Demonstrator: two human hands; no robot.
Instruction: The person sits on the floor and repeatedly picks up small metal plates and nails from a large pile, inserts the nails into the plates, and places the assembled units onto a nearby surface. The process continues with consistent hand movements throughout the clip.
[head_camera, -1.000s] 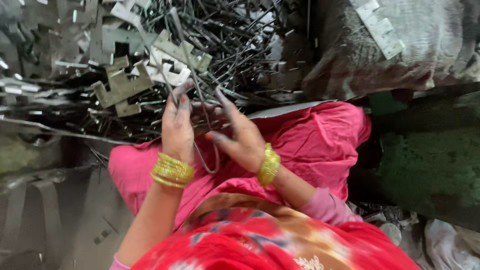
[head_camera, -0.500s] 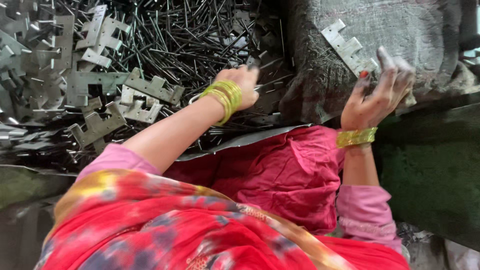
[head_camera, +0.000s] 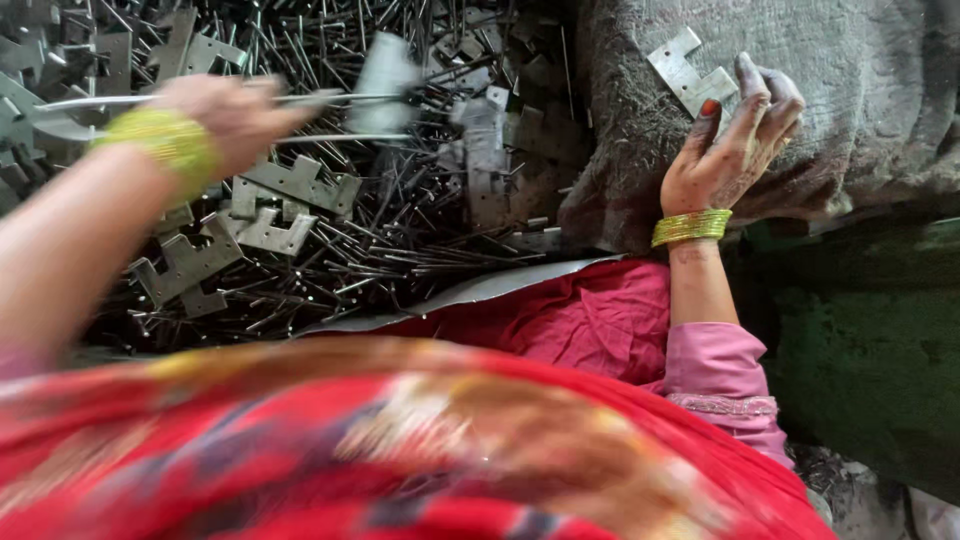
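Thin metal rod gripped in blurred left hand, held level above heap of dark rods and notched flat brackets. Another notched bracket just beyond right hand, fingers loosely spread, resting open on grey sack. Yellow-green bangles worn below it.
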